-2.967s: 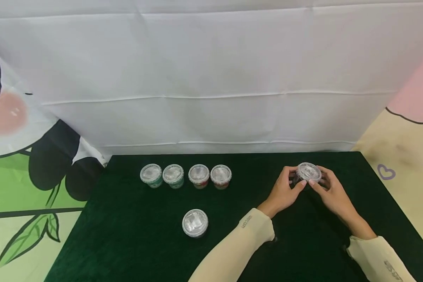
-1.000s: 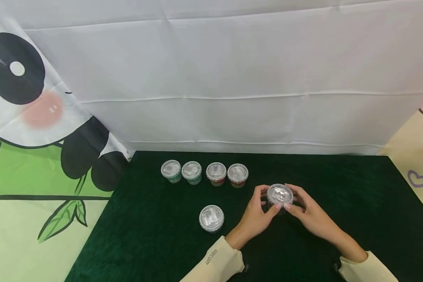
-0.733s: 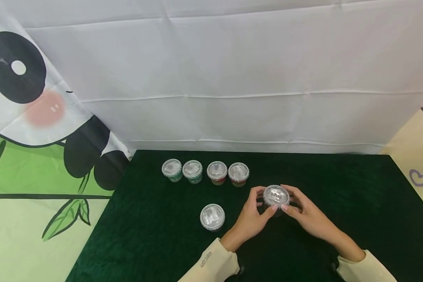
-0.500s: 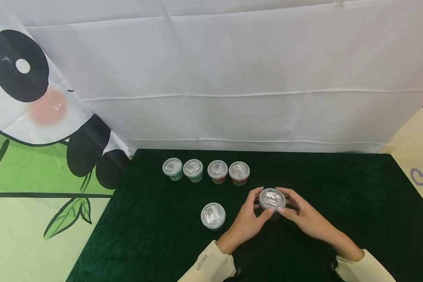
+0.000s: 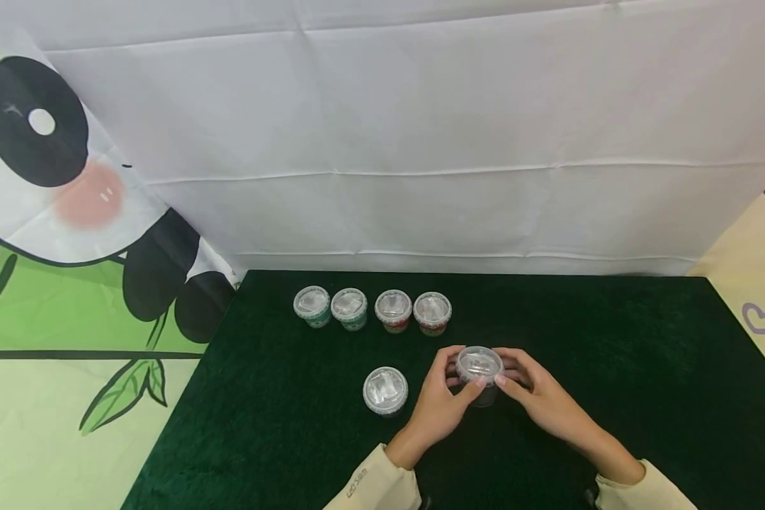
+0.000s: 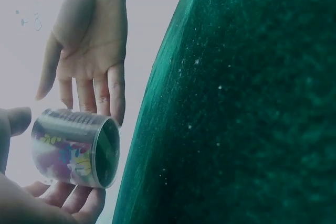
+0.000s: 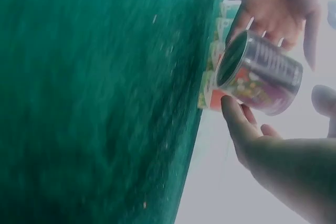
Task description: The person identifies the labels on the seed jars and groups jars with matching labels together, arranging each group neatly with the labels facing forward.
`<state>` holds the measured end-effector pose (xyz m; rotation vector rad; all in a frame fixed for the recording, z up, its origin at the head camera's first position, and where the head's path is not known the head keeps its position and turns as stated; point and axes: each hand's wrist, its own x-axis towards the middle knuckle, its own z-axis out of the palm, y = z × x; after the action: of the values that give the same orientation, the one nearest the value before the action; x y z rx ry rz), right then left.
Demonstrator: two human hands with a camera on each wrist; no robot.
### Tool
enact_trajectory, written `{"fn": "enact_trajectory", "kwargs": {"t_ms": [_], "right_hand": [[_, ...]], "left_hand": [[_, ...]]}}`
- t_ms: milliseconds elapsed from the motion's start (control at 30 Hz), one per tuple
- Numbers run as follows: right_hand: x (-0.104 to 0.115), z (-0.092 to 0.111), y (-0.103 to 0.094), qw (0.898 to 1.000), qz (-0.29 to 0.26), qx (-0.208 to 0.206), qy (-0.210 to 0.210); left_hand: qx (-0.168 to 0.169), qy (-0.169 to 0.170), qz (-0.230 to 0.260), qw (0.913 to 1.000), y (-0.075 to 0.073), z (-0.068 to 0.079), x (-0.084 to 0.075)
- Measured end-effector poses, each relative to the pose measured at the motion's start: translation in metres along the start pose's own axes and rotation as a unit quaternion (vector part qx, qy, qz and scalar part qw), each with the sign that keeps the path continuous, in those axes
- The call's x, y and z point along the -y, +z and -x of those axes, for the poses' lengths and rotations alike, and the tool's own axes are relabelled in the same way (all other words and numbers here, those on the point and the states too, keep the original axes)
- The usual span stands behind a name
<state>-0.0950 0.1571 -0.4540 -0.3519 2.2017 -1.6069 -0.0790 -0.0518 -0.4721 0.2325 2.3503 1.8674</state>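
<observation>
Both hands hold one small clear plastic cup (image 5: 480, 363) with a clear lid, over the green table. My left hand (image 5: 438, 405) has its thumb at the front of the lid rim and its fingers around the left side. On the other side, my right hand (image 5: 545, 400) holds it the same way. In the left wrist view the cup (image 6: 63, 153) shows a purple label with a colourful print, and its underside is visible. The right wrist view also shows the cup (image 7: 265, 74) tilted, underside clear of the cloth. A similar lidded cup (image 5: 385, 391) stands left of my left hand.
Along the back of the green-covered table (image 5: 261, 439) stand two teal-labelled cups (image 5: 312, 304) (image 5: 349, 307) and two red-labelled cups (image 5: 394, 309) (image 5: 432, 312), all lidded. A white cloth (image 5: 421, 142) hangs behind, with a printed cloth (image 5: 70, 304) at the left.
Both hands have carried the cup from the back right of the table leftward and nearer to the lone cup. The row of cups and the lone cup stay put; the head view has shifted.
</observation>
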Motion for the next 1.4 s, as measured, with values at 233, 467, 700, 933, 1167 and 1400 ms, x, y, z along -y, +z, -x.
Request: {"fn": "enact_trajectory", "kwargs": {"t_ms": [233, 467, 700, 933, 1167, 1400], "right_hand": [[0.001, -0.001, 0.011, 0.998, -0.019, -0.025, 0.049], [-0.001, -0.002, 0.016, 0.996, -0.036, -0.028, 0.076], [-0.008, -0.003, 0.007, 0.994, -0.082, 0.008, 0.075], [-0.013, -0.005, 0.0, 0.988, -0.125, 0.05, 0.08], [-0.011, -0.003, 0.002, 0.989, -0.121, 0.04, 0.077], [-0.003, 0.002, 0.012, 0.992, -0.097, -0.021, 0.081]], "left_hand": [[-0.016, -0.018, 0.0, 0.9997, 0.003, 0.002, 0.002], [-0.016, -0.05, -0.005, 0.9986, 0.007, 0.002, 0.004], [0.003, -0.06, 0.02, 0.998, 0.0, 0.003, 0.002], [0.034, -0.094, 0.048, 0.9938, -0.006, 0.002, 0.002], [0.029, -0.087, 0.052, 0.9944, -0.004, 0.001, 0.003], [-0.002, -0.075, 0.043, 0.9962, -0.001, 0.004, 0.002]]}}
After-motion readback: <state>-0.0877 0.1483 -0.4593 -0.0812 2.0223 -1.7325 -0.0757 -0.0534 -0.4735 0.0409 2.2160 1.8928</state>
